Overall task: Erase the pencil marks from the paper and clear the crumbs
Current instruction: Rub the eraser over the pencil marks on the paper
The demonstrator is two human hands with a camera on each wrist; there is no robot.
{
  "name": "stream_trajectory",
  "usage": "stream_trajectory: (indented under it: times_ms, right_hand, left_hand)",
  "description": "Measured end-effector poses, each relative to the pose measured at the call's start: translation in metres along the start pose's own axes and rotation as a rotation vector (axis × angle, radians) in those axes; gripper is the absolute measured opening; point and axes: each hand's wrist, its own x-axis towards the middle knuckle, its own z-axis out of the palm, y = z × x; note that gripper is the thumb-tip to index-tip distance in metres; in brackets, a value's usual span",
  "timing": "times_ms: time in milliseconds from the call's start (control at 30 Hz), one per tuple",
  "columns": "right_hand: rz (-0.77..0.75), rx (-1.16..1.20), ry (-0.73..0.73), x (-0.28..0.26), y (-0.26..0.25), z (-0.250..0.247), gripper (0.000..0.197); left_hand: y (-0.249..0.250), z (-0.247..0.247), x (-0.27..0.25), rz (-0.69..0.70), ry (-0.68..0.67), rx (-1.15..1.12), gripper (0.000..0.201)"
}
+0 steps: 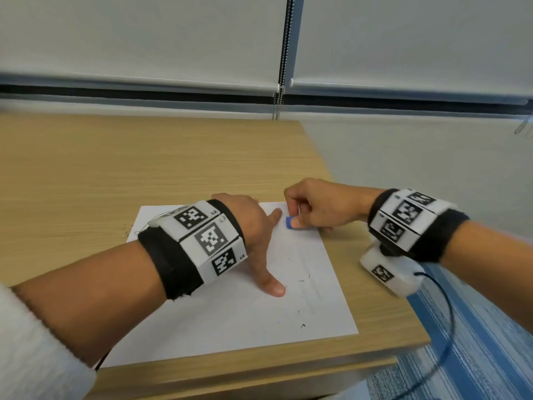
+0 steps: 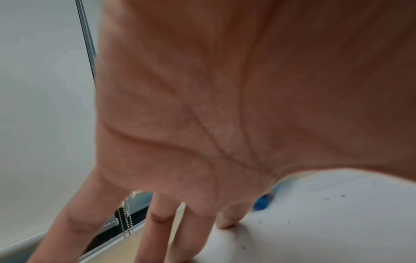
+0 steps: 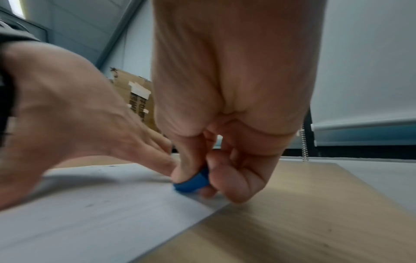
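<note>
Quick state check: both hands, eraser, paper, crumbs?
left hand: open, fingers spread, pressing the paper flat
right hand: pinching the eraser
eraser: blue, tip on the paper's far right corner
paper: flat on desk
crumbs: dark specks scattered on paper

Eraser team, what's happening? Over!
Right hand pinching blue eraser on paper. Left hand flat, holding paper. Crumbs remain. Nothing blocking.
</note>
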Motion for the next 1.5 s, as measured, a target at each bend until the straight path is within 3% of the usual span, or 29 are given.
stream_trajectory:
  times_ms: [100, 300, 500, 700, 900, 1067, 1233, 1400, 1500]
  right_hand:
    - [-0.033, 0.006, -0.143, -0.008, -0.002, 0.000, 0.017]
    - [-0.003, -0.105, 0.112, 0.008, 0.000, -0.003, 0.017]
    - [-0.012, -0.030, -0.031, -0.018, 0.001, 0.008, 0.016]
    - [0.077, -0.026, 0.101, -0.002, 0.005, -0.005, 0.018]
    - [0.019, 0.114, -0.131, -0.016, 0.007, 0.001, 0.016]
    - [0.086, 0.056, 0.060, 0.001, 0.013, -0.009, 0.017]
    - [0.037, 0.107, -0.175, -0.019, 0.006, 0.001, 0.017]
    - [0.074, -0.049, -0.017, -0.008, 0.004, -0.011, 0.017]
    - [0.118, -0.067, -0.017, -0.007, 0.010, -0.009, 0.017]
  left_hand:
    - [0.000, -0.001, 0.001, -0.008, -0.013, 0.000, 0.145]
    - [0.002, -0.003, -0.002, -0.012, -0.032, 0.017, 0.143]
    - [0.004, -0.005, -0.001, 0.020, -0.045, 0.004, 0.139]
    - [0.007, -0.011, -0.004, 0.033, -0.051, 0.002, 0.137]
    - [0.008, -0.011, -0.002, 0.016, -0.056, 0.021, 0.141]
    - [0.006, -0.011, -0.004, 0.017, -0.061, 0.014, 0.139]
    - [0.004, -0.009, -0.005, 0.011, -0.043, 0.039, 0.140]
    - [0.005, -0.010, -0.008, 0.015, -0.074, -0.005, 0.139]
    - [0.001, -0.010, -0.010, 0.074, -0.038, -0.008, 0.135]
